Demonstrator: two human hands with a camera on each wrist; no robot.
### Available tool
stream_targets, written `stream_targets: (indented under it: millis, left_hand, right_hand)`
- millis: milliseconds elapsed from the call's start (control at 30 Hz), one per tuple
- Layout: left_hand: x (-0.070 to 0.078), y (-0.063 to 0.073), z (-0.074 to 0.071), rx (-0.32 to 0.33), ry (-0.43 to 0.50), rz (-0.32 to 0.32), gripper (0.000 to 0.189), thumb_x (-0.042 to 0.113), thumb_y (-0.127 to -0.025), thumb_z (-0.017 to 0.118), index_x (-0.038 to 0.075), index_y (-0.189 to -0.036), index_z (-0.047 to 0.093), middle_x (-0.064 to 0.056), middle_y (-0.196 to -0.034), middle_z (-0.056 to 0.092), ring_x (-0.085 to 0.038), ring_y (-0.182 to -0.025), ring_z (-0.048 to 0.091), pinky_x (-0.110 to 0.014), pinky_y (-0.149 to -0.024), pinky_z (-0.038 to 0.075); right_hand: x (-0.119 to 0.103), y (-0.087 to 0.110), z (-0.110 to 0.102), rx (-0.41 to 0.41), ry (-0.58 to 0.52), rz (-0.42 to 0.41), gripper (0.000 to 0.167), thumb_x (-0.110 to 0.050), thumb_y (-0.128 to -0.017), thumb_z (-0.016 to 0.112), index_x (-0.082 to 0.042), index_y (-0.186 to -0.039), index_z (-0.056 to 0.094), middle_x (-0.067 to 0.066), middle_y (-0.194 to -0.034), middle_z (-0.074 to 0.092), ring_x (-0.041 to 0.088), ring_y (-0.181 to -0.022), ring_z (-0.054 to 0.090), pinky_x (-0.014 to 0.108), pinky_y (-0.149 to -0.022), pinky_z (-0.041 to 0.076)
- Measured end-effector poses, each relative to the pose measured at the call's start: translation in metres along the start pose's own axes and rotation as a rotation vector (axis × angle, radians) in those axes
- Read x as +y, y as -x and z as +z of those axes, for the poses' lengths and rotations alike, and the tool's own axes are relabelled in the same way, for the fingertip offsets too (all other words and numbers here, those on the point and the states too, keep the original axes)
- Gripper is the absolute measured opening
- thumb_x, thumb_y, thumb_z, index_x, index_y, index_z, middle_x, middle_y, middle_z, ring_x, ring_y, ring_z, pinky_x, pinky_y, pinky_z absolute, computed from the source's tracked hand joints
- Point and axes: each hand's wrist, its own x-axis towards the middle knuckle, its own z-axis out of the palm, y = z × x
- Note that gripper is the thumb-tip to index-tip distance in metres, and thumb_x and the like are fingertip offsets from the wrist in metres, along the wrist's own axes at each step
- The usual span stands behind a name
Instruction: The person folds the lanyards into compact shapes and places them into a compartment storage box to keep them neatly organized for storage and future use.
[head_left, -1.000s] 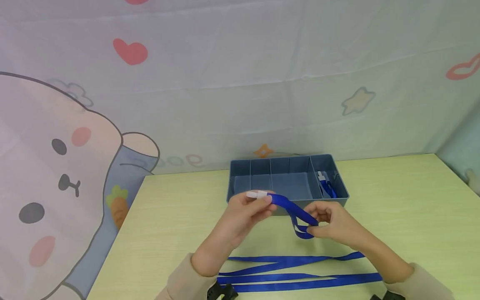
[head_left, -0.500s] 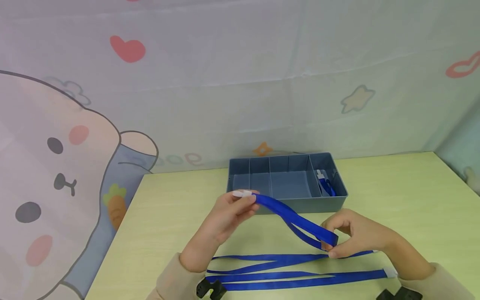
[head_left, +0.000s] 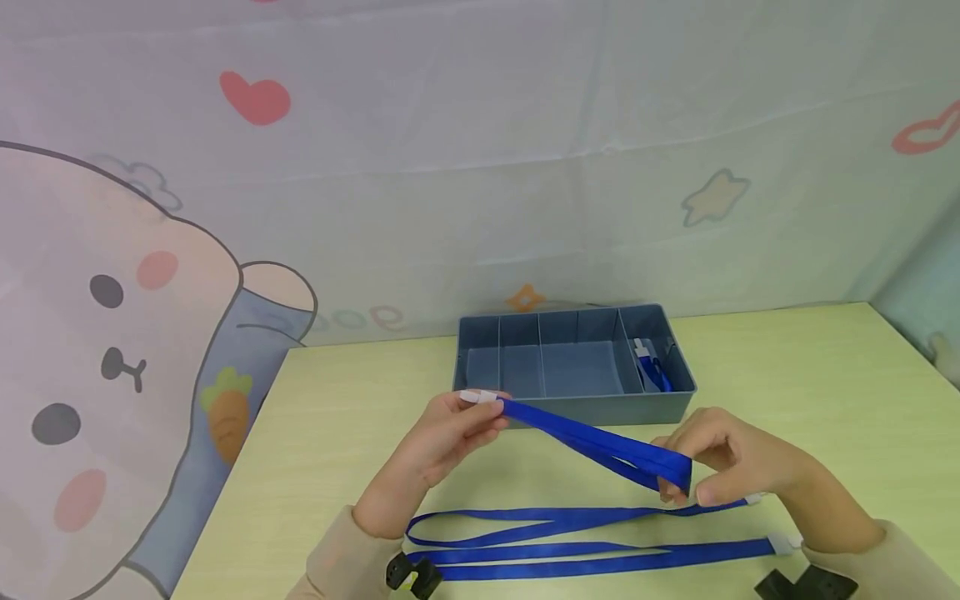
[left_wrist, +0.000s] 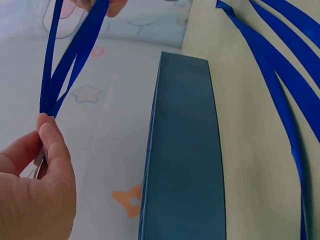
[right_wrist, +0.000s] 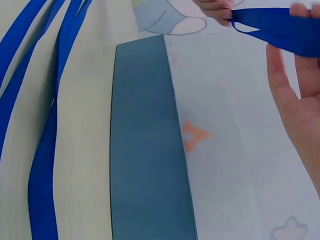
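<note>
A folded blue lanyard [head_left: 592,438] with a white clip end [head_left: 477,396] stretches between both hands above the table. My left hand [head_left: 442,442] pinches it just beside the clip, thumb and fingers together. At the other end my right hand [head_left: 738,458] holds the folded loop, with fingers hooked into it and the thumb near its edge. The right wrist view shows the blue band [right_wrist: 280,25] passing among the right hand's fingers. Two more blue lanyards [head_left: 555,528] [head_left: 585,551] lie lengthwise on the table below, their white ends to the right.
Behind the hands stands a grey-blue divided box [head_left: 577,408]. Its right compartment holds a blue lanyard [head_left: 652,367] with a white clip. A printed cloth [head_left: 480,167] hangs along the table's back edge. The table [head_left: 810,392] extends to both sides.
My right hand has moved right and slightly down, drawing the folded lanyard out straighter. My left hand has shifted left, keeping its pinch by the clip.
</note>
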Motion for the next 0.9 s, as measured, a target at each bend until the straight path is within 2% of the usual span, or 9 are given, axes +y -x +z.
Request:
stream_targets:
  millis: [133, 267, 400, 500, 667, 767, 900]
  left_hand:
    - [-0.003, -0.002, -0.004, -0.009, -0.041, -0.008, 0.025, -0.001, -0.092, 0.054, -0.012, -0.114, 0.056, -0.001, -0.078, 0.067, -0.006, -0.070, 0.066, -0.017, -0.067, 0.053]
    - [-0.005, -0.002, -0.007, 0.004, -0.105, 0.008, 0.027, 0.000, -0.091, 0.056, -0.014, -0.115, 0.055, -0.001, -0.081, 0.065, -0.006, -0.072, 0.065, -0.017, -0.069, 0.053]
    - [-0.007, -0.002, -0.010, 0.034, -0.167, 0.028, 0.029, 0.001, -0.090, 0.058, -0.013, -0.115, 0.056, -0.003, -0.086, 0.064, -0.007, -0.075, 0.065, -0.019, -0.072, 0.053]
    - [-0.008, -0.002, -0.012, 0.069, -0.217, 0.037, 0.030, 0.004, -0.090, 0.060, -0.012, -0.115, 0.057, -0.004, -0.090, 0.063, -0.009, -0.078, 0.064, -0.021, -0.076, 0.053]
    - [-0.008, -0.001, -0.012, 0.112, -0.243, 0.045, 0.030, 0.006, -0.089, 0.062, -0.012, -0.113, 0.059, -0.005, -0.091, 0.062, -0.010, -0.078, 0.063, -0.022, -0.077, 0.053]
    - [-0.007, -0.001, -0.012, 0.119, -0.230, 0.045, 0.030, 0.005, -0.089, 0.062, -0.012, -0.113, 0.058, -0.004, -0.088, 0.062, -0.009, -0.075, 0.063, -0.020, -0.074, 0.053]
    - [-0.006, 0.000, -0.012, 0.116, -0.211, 0.034, 0.029, 0.004, -0.089, 0.062, -0.013, -0.112, 0.058, -0.002, -0.084, 0.063, -0.007, -0.072, 0.063, -0.019, -0.072, 0.053]
  right_hand:
    - [-0.001, 0.000, -0.002, 0.025, 0.001, 0.006, 0.016, 0.006, -0.092, 0.044, 0.002, -0.093, 0.060, 0.013, -0.069, 0.053, 0.024, -0.068, 0.051, 0.039, -0.060, 0.044]
    - [-0.001, 0.006, -0.002, 0.095, 0.001, 0.052, 0.025, 0.014, -0.092, 0.035, 0.002, -0.094, 0.057, 0.013, -0.074, 0.048, 0.024, -0.066, 0.046, 0.038, -0.050, 0.040]
    - [-0.003, 0.014, -0.001, 0.218, 0.055, 0.143, 0.035, 0.020, -0.092, 0.026, 0.001, -0.094, 0.055, 0.013, -0.079, 0.049, 0.024, -0.071, 0.050, 0.036, -0.056, 0.043]
    - [-0.005, 0.014, 0.001, 0.281, 0.101, 0.202, 0.037, 0.020, -0.093, 0.023, -0.001, -0.094, 0.054, 0.010, -0.080, 0.050, 0.022, -0.076, 0.052, 0.035, -0.062, 0.043]
    - [-0.007, 0.013, 0.004, 0.332, 0.135, 0.269, 0.034, 0.015, -0.096, 0.025, -0.004, -0.089, 0.052, 0.008, -0.078, 0.046, 0.020, -0.073, 0.048, 0.033, -0.061, 0.041]
    - [-0.005, 0.013, 0.005, 0.327, 0.144, 0.247, 0.032, 0.017, -0.094, 0.028, -0.004, -0.088, 0.052, 0.008, -0.080, 0.046, 0.019, -0.076, 0.049, 0.031, -0.063, 0.044]
    - [-0.002, 0.016, 0.002, 0.316, 0.158, 0.136, 0.037, 0.021, -0.090, 0.031, -0.003, -0.094, 0.058, 0.006, -0.096, 0.060, 0.018, -0.104, 0.051, 0.027, -0.086, 0.044]
